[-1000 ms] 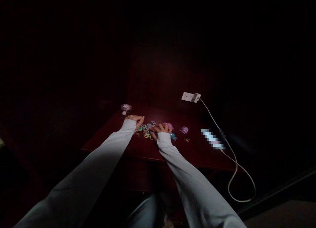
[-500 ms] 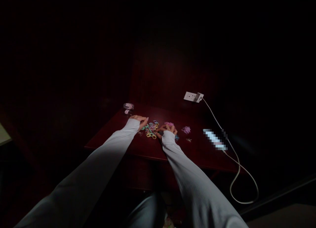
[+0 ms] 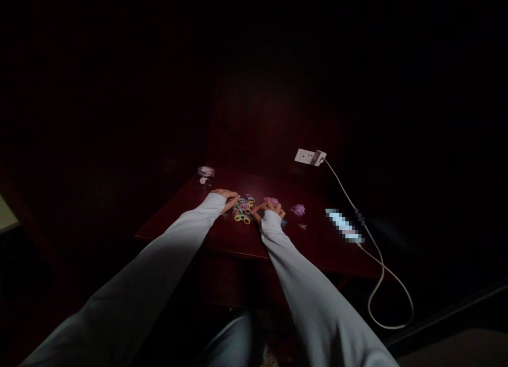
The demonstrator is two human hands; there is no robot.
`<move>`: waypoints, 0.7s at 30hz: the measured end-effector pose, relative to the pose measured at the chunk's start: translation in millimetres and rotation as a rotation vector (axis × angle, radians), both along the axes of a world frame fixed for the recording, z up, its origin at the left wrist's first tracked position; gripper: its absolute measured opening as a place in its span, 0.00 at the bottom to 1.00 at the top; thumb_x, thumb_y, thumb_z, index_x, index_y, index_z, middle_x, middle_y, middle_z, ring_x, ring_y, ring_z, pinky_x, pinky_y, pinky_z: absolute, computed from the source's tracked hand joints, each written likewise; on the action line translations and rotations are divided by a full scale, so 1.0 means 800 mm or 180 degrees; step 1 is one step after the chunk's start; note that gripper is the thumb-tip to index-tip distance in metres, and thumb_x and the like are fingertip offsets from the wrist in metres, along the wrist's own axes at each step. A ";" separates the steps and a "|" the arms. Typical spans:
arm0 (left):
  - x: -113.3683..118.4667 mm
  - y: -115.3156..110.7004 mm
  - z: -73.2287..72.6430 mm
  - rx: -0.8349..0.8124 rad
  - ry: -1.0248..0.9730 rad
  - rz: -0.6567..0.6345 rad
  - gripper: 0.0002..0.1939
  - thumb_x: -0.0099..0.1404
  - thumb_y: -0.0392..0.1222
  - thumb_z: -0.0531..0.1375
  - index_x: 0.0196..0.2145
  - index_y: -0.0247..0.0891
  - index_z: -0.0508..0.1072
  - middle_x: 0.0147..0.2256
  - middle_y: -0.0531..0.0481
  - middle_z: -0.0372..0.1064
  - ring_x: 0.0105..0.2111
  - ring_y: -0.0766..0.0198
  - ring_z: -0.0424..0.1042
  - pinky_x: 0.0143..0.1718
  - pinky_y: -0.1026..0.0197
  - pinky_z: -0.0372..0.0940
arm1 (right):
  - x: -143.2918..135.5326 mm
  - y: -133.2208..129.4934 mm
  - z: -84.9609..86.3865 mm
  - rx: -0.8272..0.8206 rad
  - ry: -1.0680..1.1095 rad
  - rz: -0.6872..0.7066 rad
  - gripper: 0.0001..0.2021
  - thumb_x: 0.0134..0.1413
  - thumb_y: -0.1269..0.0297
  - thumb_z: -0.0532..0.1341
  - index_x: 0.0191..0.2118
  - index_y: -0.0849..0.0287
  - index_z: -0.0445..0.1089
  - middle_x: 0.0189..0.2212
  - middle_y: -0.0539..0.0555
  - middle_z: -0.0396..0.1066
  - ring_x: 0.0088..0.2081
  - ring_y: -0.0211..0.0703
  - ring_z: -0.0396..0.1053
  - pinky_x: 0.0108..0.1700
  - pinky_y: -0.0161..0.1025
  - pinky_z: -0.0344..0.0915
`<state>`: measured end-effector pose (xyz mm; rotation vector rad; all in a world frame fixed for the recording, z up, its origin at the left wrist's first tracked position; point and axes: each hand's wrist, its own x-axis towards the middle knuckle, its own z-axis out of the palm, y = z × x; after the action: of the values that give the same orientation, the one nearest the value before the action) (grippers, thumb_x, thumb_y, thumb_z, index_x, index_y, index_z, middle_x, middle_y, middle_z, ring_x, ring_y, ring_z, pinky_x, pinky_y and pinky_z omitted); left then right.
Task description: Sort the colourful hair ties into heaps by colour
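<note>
A mixed pile of colourful hair ties (image 3: 243,207) lies on the dark red table between my two hands. My left hand (image 3: 227,195) rests at the pile's left side, thumb and fingers drawn together at its edge; whatever they hold is too small to make out. On the right side, my right hand (image 3: 271,209) has its fingers bent in a pinch, and their contents are hidden too. Just behind it sits a small heap of pink bands (image 3: 270,200). Some blue bands (image 3: 283,223) show partly beside my right wrist.
Further right are a purple heap of bands (image 3: 298,209) and a few loose bands (image 3: 302,226). A clear round container (image 3: 206,172) stands at the back left. A blurred-out bright device (image 3: 344,225) has a white cable (image 3: 375,234) running to a wall socket (image 3: 305,156).
My left hand has shifted slightly, its fingertips now closer over the pile's edge. My right hand stays almost in place. The whole view has moved a little.
</note>
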<state>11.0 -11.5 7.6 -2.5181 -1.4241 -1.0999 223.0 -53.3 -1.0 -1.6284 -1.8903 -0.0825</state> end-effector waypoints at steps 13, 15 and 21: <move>0.013 -0.003 0.000 0.0169 0.0769 -0.0907 0.14 0.71 0.51 0.56 0.39 0.42 0.78 0.33 0.52 0.75 0.35 0.64 0.72 0.37 0.65 0.59 | -0.002 -0.008 0.008 0.0093 -0.0026 0.0046 0.17 0.64 0.49 0.59 0.33 0.54 0.78 0.42 0.53 0.73 0.48 0.49 0.58 0.46 0.42 0.46; 0.012 -0.004 0.000 0.0165 0.0709 -0.0936 0.14 0.72 0.50 0.55 0.41 0.43 0.79 0.36 0.51 0.77 0.37 0.64 0.73 0.39 0.65 0.61 | -0.003 -0.009 0.010 0.0076 -0.0074 -0.0003 0.16 0.64 0.49 0.59 0.34 0.52 0.79 0.42 0.53 0.73 0.48 0.50 0.59 0.46 0.42 0.46; 0.010 -0.003 -0.001 0.0008 0.0515 -0.0974 0.15 0.74 0.46 0.52 0.43 0.44 0.79 0.45 0.51 0.78 0.44 0.64 0.74 0.47 0.65 0.62 | -0.005 -0.006 0.006 0.0140 0.0111 -0.0134 0.13 0.63 0.50 0.60 0.37 0.49 0.80 0.41 0.52 0.74 0.48 0.48 0.61 0.46 0.41 0.48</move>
<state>18.7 -13.9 7.0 -2.8145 -1.0228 -0.9026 218.8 -58.1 3.8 -1.6302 -1.8158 -0.1118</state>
